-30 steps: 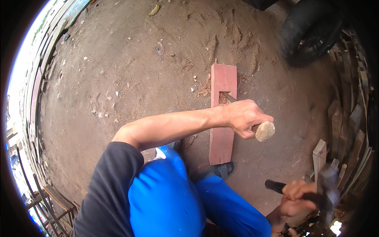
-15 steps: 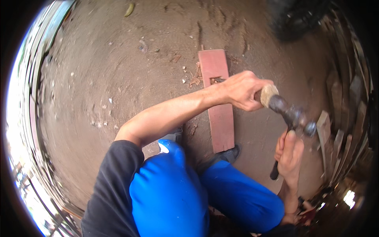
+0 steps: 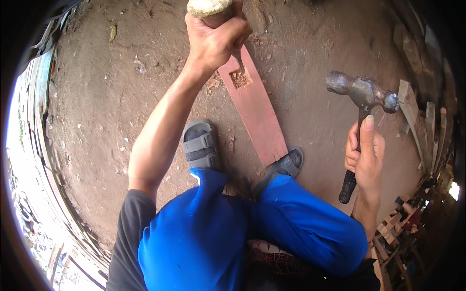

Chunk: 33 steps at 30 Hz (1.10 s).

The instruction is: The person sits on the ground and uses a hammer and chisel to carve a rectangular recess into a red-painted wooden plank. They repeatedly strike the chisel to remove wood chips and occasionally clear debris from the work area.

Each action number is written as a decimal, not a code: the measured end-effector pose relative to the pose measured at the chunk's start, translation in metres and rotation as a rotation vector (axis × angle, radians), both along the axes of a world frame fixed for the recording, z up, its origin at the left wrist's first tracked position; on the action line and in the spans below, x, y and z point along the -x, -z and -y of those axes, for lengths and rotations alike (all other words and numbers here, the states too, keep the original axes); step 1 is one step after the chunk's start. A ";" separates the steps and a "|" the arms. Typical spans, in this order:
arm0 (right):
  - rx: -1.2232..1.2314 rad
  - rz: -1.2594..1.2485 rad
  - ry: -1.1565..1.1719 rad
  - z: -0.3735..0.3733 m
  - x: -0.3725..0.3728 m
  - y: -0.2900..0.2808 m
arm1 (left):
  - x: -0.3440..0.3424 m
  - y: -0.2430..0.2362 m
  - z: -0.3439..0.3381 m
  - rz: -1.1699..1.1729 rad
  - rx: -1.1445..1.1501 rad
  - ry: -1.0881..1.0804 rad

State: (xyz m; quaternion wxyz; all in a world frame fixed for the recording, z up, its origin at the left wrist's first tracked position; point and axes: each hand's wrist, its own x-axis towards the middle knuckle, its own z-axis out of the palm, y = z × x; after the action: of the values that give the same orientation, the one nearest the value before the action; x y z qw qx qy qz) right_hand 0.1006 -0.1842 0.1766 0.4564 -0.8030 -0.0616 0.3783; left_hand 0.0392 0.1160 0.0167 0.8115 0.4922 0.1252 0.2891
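My left hand (image 3: pixel 217 41) is wrapped round a chisel (image 3: pixel 209 7) with a pale, frayed wooden butt. The chisel stands over a reddish wooden board (image 3: pixel 259 121), its blade reaching down to the far edge of a rectangular recess (image 3: pixel 240 78) cut in the wood. Wood chips lie inside that recess. Off to the right, my right hand (image 3: pixel 366 153) grips a ball-peen hammer (image 3: pixel 364 92) by its dark handle, thumb along the shaft. The hammer head is raised, well apart from the chisel. One sandalled foot (image 3: pixel 290 163) meets the board's near end.
Wood shavings (image 3: pixel 213 83) are scattered on the dirt floor (image 3: pixel 111 102) beside the board. My other sandalled foot (image 3: pixel 200 144) is left of it. Lumber pieces (image 3: pixel 410 106) stand along the right side, and stacked planks (image 3: pixel 41 116) line the left.
My left hand has carried the chisel left and away from the hammer, over the board's recess. My right hand still holds the hammer upright. The view has shifted, and the board appears more slanted.
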 end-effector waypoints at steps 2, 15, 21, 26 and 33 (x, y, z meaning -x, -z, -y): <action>-0.009 -0.007 -0.029 0.004 0.000 0.002 | 0.002 -0.005 0.010 -0.005 -0.004 -0.034; -0.047 0.020 -0.057 0.021 0.010 0.000 | 0.012 -0.013 0.032 0.035 -0.486 -0.039; -0.081 0.136 -0.115 0.023 0.010 0.009 | 0.018 -0.011 0.039 -0.049 -0.873 0.001; -0.077 0.139 -0.133 0.026 0.009 0.013 | 0.016 0.000 0.041 -0.013 -0.854 0.006; -0.061 0.149 -0.140 0.027 0.006 0.018 | 0.032 0.011 0.079 -0.080 -1.466 -0.065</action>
State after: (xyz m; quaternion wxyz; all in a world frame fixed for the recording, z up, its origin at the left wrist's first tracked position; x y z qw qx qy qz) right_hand 0.0947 -0.2115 0.1591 0.4475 -0.8083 -0.1628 0.3463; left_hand 0.0069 0.0373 0.0062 0.2596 0.9149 -0.0562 0.3041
